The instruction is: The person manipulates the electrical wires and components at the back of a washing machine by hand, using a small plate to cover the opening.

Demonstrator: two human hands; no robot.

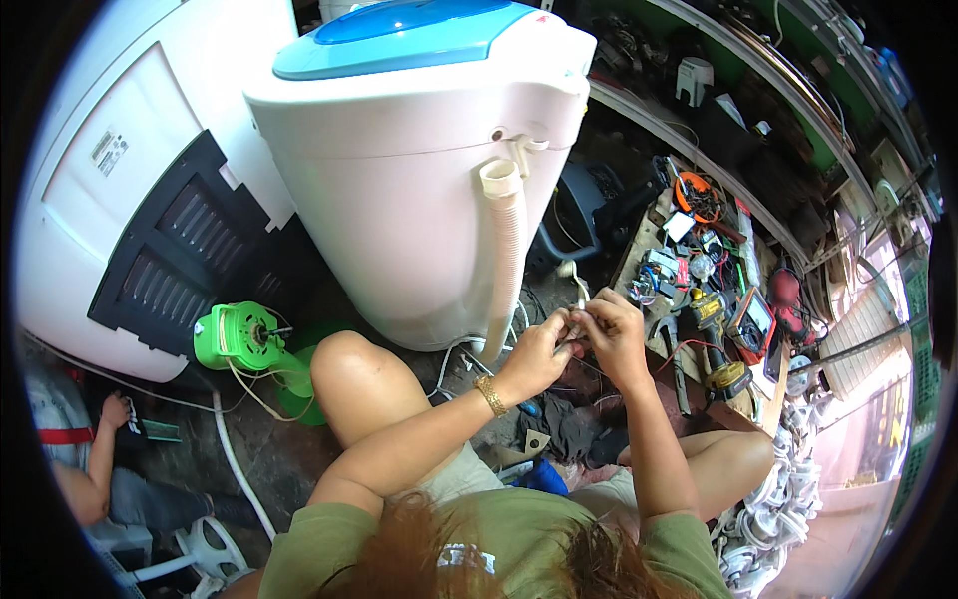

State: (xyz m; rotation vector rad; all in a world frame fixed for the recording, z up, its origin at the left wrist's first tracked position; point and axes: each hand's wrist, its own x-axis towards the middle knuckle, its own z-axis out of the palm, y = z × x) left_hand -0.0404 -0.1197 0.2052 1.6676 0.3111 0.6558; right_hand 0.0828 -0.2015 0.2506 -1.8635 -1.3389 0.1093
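Observation:
My left hand and my right hand meet at the centre right, fingers pinched round a small pale cord that runs up to a cream end piece; the exact part between the fingertips is hidden. Behind them stands a white washing machine with a blue lid and a ribbed drain hose hanging down its side. Beside my right hand is a low board crowded with small electrical parts, pliers, a yellow-black drill and an orange-framed meter.
A white appliance panel and a green fan motor stand at left. A co-worker's arm shows lower left. A white pipe lies on the dark floor. Metal shelves line the back right; white parts pile at lower right.

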